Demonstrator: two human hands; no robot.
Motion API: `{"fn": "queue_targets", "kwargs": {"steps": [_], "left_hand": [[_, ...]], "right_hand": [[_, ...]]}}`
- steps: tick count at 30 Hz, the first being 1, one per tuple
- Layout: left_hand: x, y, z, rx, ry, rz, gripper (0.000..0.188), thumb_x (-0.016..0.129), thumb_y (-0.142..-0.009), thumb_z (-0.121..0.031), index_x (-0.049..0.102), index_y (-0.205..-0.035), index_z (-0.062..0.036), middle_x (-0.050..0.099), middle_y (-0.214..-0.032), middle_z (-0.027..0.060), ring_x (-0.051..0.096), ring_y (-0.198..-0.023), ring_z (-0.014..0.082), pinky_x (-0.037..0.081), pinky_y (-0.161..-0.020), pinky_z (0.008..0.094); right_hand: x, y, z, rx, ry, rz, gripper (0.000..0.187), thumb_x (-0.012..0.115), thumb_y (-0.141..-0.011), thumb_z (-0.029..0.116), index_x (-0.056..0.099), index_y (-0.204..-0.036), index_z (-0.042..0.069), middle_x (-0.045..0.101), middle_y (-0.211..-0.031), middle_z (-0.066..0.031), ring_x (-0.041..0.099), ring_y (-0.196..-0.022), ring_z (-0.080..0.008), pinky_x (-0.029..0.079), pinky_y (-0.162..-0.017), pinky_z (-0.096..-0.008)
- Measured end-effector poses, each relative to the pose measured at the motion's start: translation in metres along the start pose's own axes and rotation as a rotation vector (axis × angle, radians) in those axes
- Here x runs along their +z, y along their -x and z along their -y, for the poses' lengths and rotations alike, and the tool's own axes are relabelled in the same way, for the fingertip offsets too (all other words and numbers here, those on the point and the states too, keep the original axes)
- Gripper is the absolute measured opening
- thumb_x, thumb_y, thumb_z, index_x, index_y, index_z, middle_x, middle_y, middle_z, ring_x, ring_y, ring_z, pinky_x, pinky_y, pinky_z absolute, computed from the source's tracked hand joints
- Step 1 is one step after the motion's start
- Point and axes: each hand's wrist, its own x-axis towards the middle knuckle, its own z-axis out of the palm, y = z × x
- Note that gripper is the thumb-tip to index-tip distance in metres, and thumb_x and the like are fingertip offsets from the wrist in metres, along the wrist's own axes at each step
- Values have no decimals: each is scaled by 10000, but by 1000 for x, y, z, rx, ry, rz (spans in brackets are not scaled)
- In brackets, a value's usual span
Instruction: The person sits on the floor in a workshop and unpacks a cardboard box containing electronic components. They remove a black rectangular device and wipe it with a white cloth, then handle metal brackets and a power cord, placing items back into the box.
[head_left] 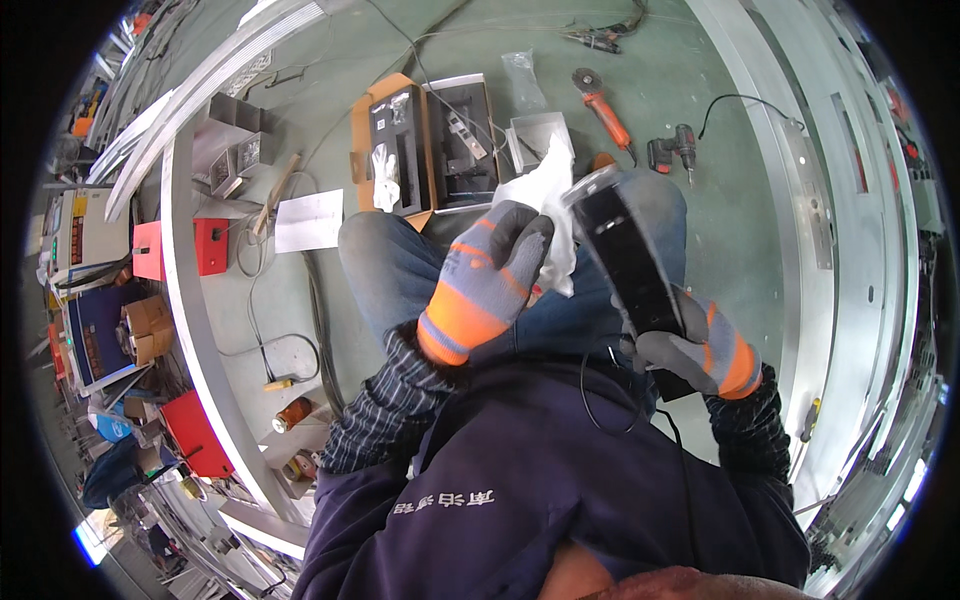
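Left hand (488,282), in a grey-orange glove: fingers curled in, closed on the edge of a crumpled white wrap (552,195), which hangs over and past the fingertips; exact pinch point hidden by the glove. Right hand (697,350), same kind of glove: wrapped around the lower end of a long black rectangular panel (625,250), thumb side and fingers closed on it, no visible gap. Panel is tilted, upper end leaning left toward the wrap, held above the person's lap; can't tell if panel and wrap touch. Thin black cable (588,405) loops below the panel, can't tell where it joins. Beyond the hands, on the green floor: open brown carton (428,150) with a dark insert and a white bundle (385,180) in it, right beside it a dark-lined tray (465,186) holding a metal fitting (467,137). Small white box (541,130) just right of that, clear plastic bag (523,80) behind it. Further right, orange angle grinder (605,112), then cordless drill (676,150). Left of the carton, white paper sheet (309,221) flat on the floor, red box (210,247) past it by the aluminium profile (195,320). Far right, screwdriver (811,420) near the frame rail (800,200)
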Motion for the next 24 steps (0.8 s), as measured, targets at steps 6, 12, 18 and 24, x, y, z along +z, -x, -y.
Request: {"fn": "queue_targets", "kwargs": {"steps": [6, 12, 18, 24], "left_hand": [[50, 0, 31, -386, 525, 131, 186, 565, -972, -51, 579, -1138, 31, 650, -931, 68, 620, -876, 101, 513, -730, 254], [77, -5, 17, -447, 763, 183, 140, 563, -968, -35, 597, -1083, 37, 644, -904, 67, 587, -850, 101, 491, -731, 255], [91, 1, 29, -268, 497, 245, 105, 570, -960, -71, 572, -1021, 14, 641, -858, 89, 588, -801, 138, 478, -730, 300], [84, -1, 22, -308, 511, 317, 73, 576, -961, -56, 603, -987, 7, 616, -844, 53, 548, -805, 96, 470, -705, 283]], "right_hand": [[-25, 2, -16, 119, 264, 103, 452, 676, -858, 180, 555, -1251, -9, 634, -870, -44, 588, -771, -122, 508, -716, -295], [-49, 28, -41, 174, 292, 54, 544, 726, -892, 337, 562, -1293, 8, 689, -948, -75, 624, -811, -137, 516, -749, -309], [-55, 40, -41, 255, 222, 86, 473, 716, -897, 320, 585, -1221, 2, 697, -946, -76, 639, -805, -137, 522, -754, -303], [-64, 46, -47, 307, -40, 67, 348, 682, -873, 202, 568, -1108, -28, 671, -892, -106, 681, -748, -168, 579, -682, -324]]}}
